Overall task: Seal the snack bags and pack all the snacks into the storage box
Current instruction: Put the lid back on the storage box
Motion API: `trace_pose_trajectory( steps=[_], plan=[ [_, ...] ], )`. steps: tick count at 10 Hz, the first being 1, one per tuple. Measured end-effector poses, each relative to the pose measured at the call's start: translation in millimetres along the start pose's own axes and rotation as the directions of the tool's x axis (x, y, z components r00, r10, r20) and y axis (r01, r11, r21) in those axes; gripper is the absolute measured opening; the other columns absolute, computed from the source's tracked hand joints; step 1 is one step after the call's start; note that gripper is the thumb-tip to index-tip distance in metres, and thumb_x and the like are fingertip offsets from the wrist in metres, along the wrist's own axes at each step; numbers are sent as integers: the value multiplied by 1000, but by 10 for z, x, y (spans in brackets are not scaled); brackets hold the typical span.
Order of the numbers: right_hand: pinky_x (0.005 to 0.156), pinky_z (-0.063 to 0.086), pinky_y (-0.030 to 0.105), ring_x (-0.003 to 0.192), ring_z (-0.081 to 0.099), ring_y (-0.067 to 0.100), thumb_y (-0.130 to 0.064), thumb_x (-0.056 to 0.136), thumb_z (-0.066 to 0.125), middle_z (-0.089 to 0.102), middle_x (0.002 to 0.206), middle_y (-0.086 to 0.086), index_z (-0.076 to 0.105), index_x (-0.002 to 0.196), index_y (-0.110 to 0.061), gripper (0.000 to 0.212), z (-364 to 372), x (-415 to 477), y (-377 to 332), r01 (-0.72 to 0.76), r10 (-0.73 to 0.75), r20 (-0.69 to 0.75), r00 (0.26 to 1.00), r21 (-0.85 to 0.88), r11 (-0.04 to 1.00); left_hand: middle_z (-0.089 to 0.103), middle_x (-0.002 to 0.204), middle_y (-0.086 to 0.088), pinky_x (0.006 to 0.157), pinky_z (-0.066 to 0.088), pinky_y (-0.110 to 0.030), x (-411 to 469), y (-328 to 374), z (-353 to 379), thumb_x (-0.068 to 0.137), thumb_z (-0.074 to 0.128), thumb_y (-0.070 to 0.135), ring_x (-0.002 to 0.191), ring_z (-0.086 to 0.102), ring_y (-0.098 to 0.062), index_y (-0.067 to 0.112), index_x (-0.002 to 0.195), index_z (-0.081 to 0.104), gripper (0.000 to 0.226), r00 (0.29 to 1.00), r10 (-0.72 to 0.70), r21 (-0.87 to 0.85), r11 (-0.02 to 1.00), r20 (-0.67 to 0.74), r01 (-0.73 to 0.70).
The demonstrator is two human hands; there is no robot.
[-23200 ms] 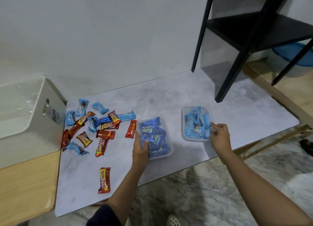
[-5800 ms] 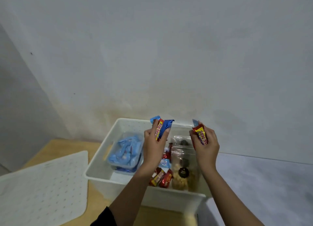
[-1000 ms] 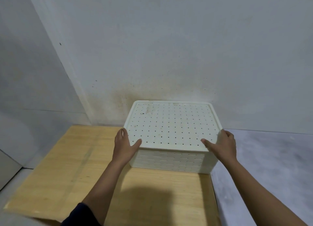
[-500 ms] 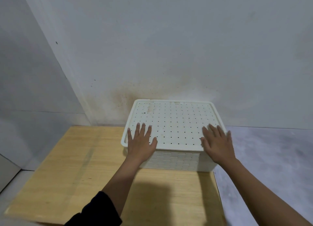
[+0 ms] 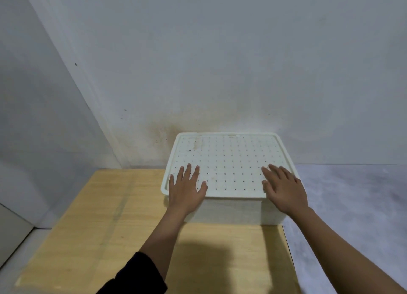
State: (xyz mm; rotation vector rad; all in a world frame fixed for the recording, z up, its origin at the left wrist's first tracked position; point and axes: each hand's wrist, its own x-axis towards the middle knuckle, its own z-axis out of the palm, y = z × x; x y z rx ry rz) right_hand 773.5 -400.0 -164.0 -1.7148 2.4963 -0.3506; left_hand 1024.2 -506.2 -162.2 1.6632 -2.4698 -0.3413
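**Pale wood worktop [image 5: 110, 227], box closed**

Against the stained wall [image 5: 220, 62], my left hand [image 5: 186, 188] and right hand [image 5: 284, 189] now lie flat on the perforated white lid [image 5: 229, 159], fingers [image 5: 188, 172] straight and spread, no longer gripping its edges. The weave-textured plastic storage box [image 5: 233, 212] sits beneath my fingers, lidded; packing looks finished.

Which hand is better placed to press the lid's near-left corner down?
Left. The left hand lies flat on the lid at that corner; the right hand lies flat at the near-right corner.
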Motion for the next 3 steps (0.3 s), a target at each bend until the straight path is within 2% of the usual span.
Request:
trace_pose_trajectory(
  steps=[2, 3],
  plan=[
    [117, 15, 32, 146, 10, 10, -60, 67, -15, 14, 156, -16, 15, 146, -42, 86, 40, -33, -2, 3, -3, 9, 1000, 2, 1000, -8, 157, 9, 119, -6, -40, -8, -74, 45, 93, 18, 56, 145, -11, -12, 33, 148, 4, 61, 1000, 7, -5, 1000, 4, -7],
    [105, 35, 27, 125, 51, 8, -61, 85, -7, 58, 130, -15, 36, 129, -45, 63, 149, -18, 47, 59, -53, -124, 991, 44, 997, -17, 151, 19, 116, -8, -34, 85, -126, 211, 81, 0, 74, 144, -10, -5, 39, 145, 11, 73, 980, 82, 13, 997, -182, -81]
  ],
)
